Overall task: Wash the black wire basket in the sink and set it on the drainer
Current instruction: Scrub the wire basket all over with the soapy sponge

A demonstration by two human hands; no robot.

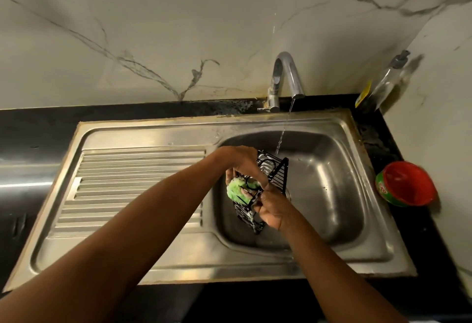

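Note:
The black wire basket [277,175] is held tilted over the left part of the steel sink bowl [329,182], with white suds on its wires. My left hand [244,163] reaches in from above and grips a green soapy scrubber [236,189] against the basket's inside. My right hand [272,210] grips the basket's lower near corner. A thin stream of water falls from the chrome tap [287,77] and lands just behind the basket. The ribbed drainer [132,184] lies to the left of the bowl.
A red and green tub of dish soap [406,184] stands on the black counter right of the sink. A clear pump bottle [383,85] leans in the back right corner. Marble wall rises behind the tap.

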